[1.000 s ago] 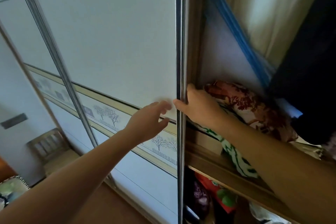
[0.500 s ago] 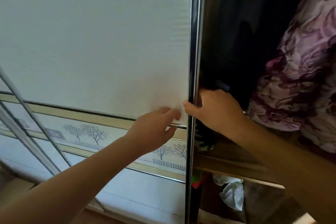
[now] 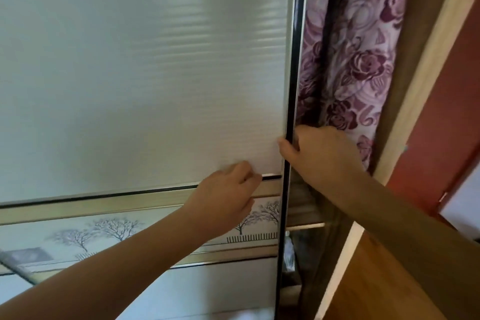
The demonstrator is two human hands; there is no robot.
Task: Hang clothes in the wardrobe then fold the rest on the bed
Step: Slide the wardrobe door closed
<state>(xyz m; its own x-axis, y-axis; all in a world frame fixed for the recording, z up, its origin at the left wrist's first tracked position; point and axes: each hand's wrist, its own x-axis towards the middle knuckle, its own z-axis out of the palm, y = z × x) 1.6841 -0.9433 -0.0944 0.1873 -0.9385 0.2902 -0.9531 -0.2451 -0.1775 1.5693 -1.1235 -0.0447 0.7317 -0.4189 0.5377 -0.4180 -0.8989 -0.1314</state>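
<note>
Right hand [image 3: 320,156] grip wraps the door [image 3: 155,73] edge: thumb on the front face, fingers hidden behind it. Left hand [image 3: 226,197] holds nothing, fingertips pressed on the panel just above the trim [image 3: 104,206]. Floral garment [image 3: 350,65] hangs in the narrow gap between door edge and wardrobe frame [image 3: 420,80], just beside the right hand. Likely risks: if the door slides right, the fingers behind the edge get pinched against the frame. The garment could also get trapped or snagged in the closing gap. An uneven push from the 2 hands could jam the door on its track. No brand, label or readable writing, only a tree-and-fence print [image 3: 114,228] on the door band.
</note>
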